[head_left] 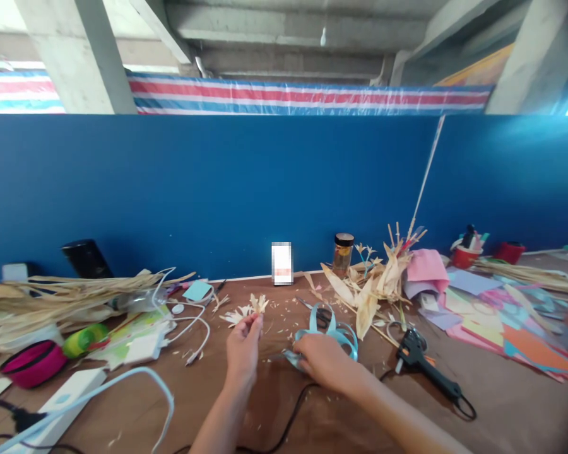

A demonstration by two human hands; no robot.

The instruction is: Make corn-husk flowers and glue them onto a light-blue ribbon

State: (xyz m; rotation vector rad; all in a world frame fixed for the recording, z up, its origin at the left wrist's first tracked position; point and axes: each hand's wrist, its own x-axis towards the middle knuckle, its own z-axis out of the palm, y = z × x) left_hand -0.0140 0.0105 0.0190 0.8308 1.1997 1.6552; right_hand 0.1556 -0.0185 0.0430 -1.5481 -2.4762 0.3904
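My left hand (245,345) pinches a small pale flower of dried corn husk (259,304) between thumb and fingertips, above the table. Just behind it lie more husk petals (239,315). My right hand (322,356) reaches down to the tabletop, its fingers curled over the near side of a loose coil of light blue ribbon (349,340). A thin greyish tip (278,357) pokes out by those fingers; what they grip is hidden. Dark-handled scissors (322,316) lie partly within the ribbon loops.
A black glue gun (428,366) lies right of my right forearm. Bunched dried husks (383,284), a lidded jar (343,252) and coloured paper (515,334) stand or lie beyond. Left are a white power strip (61,403), cables and a pink pouch (33,364). A blue partition (218,189) closes the back.
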